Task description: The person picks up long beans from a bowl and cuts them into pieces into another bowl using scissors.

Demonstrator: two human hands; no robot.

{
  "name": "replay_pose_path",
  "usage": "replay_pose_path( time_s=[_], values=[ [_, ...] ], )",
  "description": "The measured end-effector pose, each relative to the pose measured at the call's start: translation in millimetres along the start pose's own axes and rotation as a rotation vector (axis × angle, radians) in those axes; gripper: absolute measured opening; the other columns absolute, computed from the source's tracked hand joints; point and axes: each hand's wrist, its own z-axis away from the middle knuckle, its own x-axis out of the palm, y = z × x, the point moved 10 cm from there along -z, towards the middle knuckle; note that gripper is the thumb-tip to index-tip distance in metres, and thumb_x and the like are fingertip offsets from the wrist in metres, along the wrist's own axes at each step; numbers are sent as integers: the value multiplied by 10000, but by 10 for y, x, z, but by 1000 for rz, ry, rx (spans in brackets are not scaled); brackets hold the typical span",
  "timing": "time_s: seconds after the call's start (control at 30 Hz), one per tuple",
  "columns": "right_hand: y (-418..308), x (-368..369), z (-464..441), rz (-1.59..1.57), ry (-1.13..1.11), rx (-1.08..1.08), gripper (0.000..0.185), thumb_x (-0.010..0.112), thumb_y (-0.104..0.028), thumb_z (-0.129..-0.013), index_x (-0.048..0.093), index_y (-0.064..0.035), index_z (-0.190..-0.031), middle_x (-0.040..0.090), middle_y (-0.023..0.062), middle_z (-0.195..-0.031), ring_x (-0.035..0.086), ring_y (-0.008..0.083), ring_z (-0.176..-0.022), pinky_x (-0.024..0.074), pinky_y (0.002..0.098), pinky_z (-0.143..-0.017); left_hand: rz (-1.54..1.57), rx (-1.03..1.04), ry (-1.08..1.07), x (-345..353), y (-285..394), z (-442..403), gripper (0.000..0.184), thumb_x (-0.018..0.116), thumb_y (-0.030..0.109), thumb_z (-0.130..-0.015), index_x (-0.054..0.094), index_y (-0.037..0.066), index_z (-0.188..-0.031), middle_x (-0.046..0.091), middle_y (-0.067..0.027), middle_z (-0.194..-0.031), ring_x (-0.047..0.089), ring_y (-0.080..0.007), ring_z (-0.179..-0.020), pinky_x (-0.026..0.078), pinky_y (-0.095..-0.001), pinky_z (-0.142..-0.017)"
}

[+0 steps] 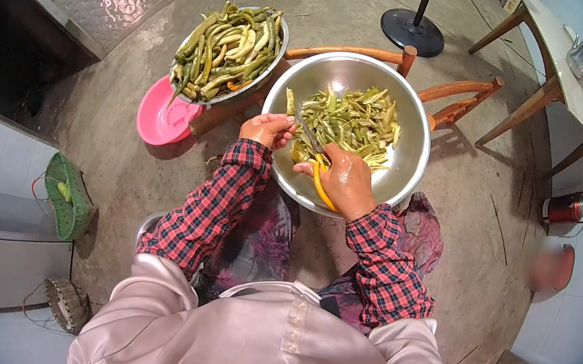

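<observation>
My right hand [346,179] is wrapped around scissors [321,187] with yellow handles, the dark blades pointing up and left. At the left side of a large steel basin [414,129], my left hand [267,130] pinches a long green pepper [290,102] standing up from the fingers. The blades are close beside this pepper; whether they touch it I cannot tell. Below the blades, cut green pepper pieces [356,119] lie heaped in the basin. Whole long peppers [229,48] fill another basin to the upper left, an orange one among them.
A pink plastic basin [164,114] sits under the pepper-filled basin. Wooden chair parts [460,95] show behind the steel basin. A round black stand base [412,32] is further back, a table [558,65] at right. Green [67,198] and brown [65,304] baskets are at left.
</observation>
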Motion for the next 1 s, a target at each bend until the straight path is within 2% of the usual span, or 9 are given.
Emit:
replay_pose_path(
  time_s=[0.17,0.37,0.57,0.77,0.87,1.0],
  values=[
    [14,-5,1,29,-2,11,536,766,-525,-694,629,-22,-814,633,180,-703,635,372,-673,484,437,-587,34,-23,-7,36,-33,43,215,716,82,-829,599,20,-999,676,-56,-796,605,-96,-604,500,-212,-547],
    [-71,-78,20,-24,98,-67,549,752,-556,-690,623,-31,-790,621,175,-643,630,381,-645,495,455,-579,57,11,34,-37,-12,-27,193,700,69,-832,601,14,-988,667,-58,-808,605,-106,-615,509,-216,-546],
    [-8,5,4,-23,-12,-18,535,760,-539,-691,653,-33,-830,635,172,-696,635,369,-663,491,430,-586,13,24,51,-42,39,16,190,698,52,-828,602,12,-987,670,-73,-815,610,-110,-616,514,-216,-551],
    [-12,4,8,-3,-6,-11,535,756,-542,-690,634,-31,-793,630,177,-686,629,381,-657,488,439,-582,41,21,43,-43,4,-5,192,703,47,-825,600,11,-983,669,-75,-814,609,-113,-617,514,-220,-548],
    [-34,-19,17,-17,60,-45,536,756,-533,-694,621,-18,-755,611,201,-626,623,398,-616,489,471,-566,59,-7,22,3,-10,13,201,701,44,-826,596,6,-992,666,-81,-816,606,-119,-614,516,-225,-548],
    [17,43,5,1,14,-32,522,751,-515,-716,614,-16,-777,618,190,-678,621,390,-646,483,437,-572,105,-20,9,21,-52,14,209,684,40,-837,591,-3,-1020,661,-89,-822,603,-125,-618,517,-228,-556]
  ],
)
